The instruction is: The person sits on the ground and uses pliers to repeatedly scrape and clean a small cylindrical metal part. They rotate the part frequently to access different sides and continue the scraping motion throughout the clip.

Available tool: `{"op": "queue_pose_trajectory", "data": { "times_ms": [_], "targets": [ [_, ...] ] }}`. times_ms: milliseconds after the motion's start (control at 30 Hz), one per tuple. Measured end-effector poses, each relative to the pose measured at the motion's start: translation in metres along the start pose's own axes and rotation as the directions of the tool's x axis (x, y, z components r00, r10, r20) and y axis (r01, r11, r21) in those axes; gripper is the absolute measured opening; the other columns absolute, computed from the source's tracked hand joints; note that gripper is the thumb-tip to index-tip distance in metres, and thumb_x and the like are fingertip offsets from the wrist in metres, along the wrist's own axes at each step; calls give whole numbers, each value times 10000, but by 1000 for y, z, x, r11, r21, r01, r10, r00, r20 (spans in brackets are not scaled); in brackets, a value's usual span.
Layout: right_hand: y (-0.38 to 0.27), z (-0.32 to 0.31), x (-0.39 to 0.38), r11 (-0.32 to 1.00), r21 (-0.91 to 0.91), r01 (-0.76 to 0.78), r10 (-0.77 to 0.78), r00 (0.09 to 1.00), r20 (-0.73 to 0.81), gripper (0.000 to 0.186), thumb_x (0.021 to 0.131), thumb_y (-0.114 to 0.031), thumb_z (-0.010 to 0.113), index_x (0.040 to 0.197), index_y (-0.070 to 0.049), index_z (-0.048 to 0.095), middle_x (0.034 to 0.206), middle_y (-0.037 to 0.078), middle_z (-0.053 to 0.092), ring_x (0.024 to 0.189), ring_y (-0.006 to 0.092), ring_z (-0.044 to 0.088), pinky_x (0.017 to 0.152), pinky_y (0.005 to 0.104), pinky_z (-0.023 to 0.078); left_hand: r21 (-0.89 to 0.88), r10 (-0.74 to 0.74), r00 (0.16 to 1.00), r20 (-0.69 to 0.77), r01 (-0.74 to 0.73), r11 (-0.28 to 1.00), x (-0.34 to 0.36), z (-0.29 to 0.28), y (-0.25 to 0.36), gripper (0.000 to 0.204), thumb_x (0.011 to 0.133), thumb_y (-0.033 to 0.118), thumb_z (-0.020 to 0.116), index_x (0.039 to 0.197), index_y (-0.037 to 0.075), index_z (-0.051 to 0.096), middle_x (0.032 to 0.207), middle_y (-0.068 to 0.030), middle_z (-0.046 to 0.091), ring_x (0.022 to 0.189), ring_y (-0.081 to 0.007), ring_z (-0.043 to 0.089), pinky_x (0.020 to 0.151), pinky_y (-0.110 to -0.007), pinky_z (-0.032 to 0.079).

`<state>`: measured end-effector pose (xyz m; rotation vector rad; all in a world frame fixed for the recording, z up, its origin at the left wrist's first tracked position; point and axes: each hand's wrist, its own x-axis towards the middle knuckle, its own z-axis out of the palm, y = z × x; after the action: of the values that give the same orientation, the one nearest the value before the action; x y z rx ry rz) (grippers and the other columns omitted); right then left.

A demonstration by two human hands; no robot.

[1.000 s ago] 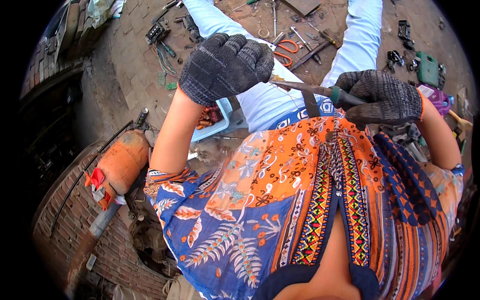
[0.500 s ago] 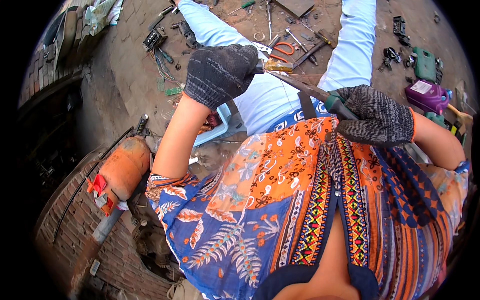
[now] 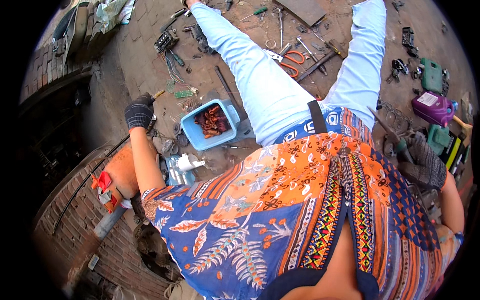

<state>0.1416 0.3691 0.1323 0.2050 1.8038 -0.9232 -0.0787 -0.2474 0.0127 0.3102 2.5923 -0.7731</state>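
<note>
My left hand (image 3: 139, 111), in a dark knitted glove, is closed and held out to the left above the ground. A small part with a brass-coloured end (image 3: 159, 93) sticks out from its fingers; the rest of that part is hidden. Over at the right, my gloved right hand (image 3: 424, 162) is wrapped round the green handle of a long tapering metal tool (image 3: 386, 122), whose tip points up and left beside my leg. Between my left arm and my legs stands a light blue plastic basin (image 3: 188, 131) with reddish-brown copper-coloured scraps (image 3: 214, 121) in it.
Orange-handled snips (image 3: 295, 59), a hammer (image 3: 320, 61) and a flat metal plate (image 3: 302, 10) lie between my outstretched legs. Wires and green circuit boards (image 3: 184, 93) lie beyond the basin. An orange cylinder (image 3: 119, 172) stands at left, a purple jug (image 3: 433, 108) at right.
My hands have moved apart from in front of my lap. The left went far left with the brass-ended part; the right drew back to the right with the green-handled tool.
</note>
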Motion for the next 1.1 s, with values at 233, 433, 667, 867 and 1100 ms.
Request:
{"op": "queue_pose_trajectory", "data": {
  "times_ms": [233, 433, 667, 867, 1100],
  "targets": [
    [-34, -3, 68, 764, -347, 544, -620, 768, -161, 262, 742, -174, 673, 875, 46, 624, 1063, 249, 579, 988, 409, 559, 894, 402, 438, 69, 342, 591, -730, -434, 898, 2, -84, 95, 182, 738, 211, 635, 895, 118, 635, 801, -86, 635, 686, -263, 616, 592, -373, 496],
    [-70, 7, 97, 575, -417, 704, -795, 602, -80, 302, 721, -137, 696, 982, -3, 623, 1166, 244, 510, 1046, 407, 521, 885, 430, 436, 227, 462, 392, -795, -514, 827, -31, -145, 142, 201, 713, 277, 670, 849, 135, 629, 738, -50, 604, 651, -222, 602, 550, -341, 479],
    [-73, 11, 104, 543, -497, 677, -820, 555, -141, 316, 752, -234, 692, 987, -27, 649, 1049, 230, 581, 927, 360, 599, 813, 380, 488, 232, 519, 329, -789, -623, 747, -25, -166, 159, 261, 700, 324, 679, 875, 140, 621, 727, -41, 596, 647, -211, 601, 543, -344, 471],
    [-77, 11, 105, 591, -372, 716, -784, 618, -54, 296, 729, -172, 681, 917, 49, 617, 1090, 289, 536, 930, 417, 566, 795, 425, 472, 184, 498, 414, -762, -599, 779, -42, -171, 167, 215, 739, 284, 661, 896, 143, 620, 740, -42, 610, 654, -216, 615, 549, -350, 482],
    [-69, 7, 104, 529, -457, 715, -832, 542, -117, 220, 750, -166, 670, 884, 7, 653, 1026, 229, 582, 867, 351, 608, 787, 382, 485, 86, 502, 574, -646, -599, 796, -33, -172, 176, 151, 761, 257, 639, 849, 140, 599, 721, -68, 611, 647, -241, 622, 546, -363, 490]
  ]
}}
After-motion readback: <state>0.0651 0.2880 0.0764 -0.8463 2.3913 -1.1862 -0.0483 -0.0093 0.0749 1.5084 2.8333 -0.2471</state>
